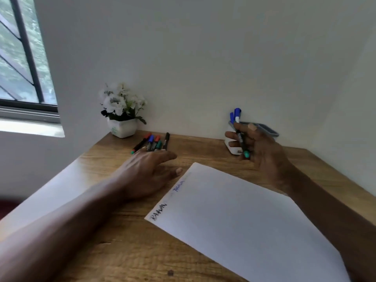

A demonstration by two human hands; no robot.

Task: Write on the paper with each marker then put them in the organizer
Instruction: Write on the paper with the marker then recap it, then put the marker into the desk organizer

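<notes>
Beyond the paper (244, 220), our right hand (262, 147) grips a blue-capped marker (241, 140) and a careless drop could tip the organizer (231, 148) there, while left of it our outstretched left hand (146, 174) could scatter the loose markers (154, 142).

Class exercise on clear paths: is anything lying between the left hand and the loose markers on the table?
Nothing visible. The left hand has its fingertips right at the near ends of the loose markers; the flower pot stands beyond them and the paper lies off to the side.
</notes>
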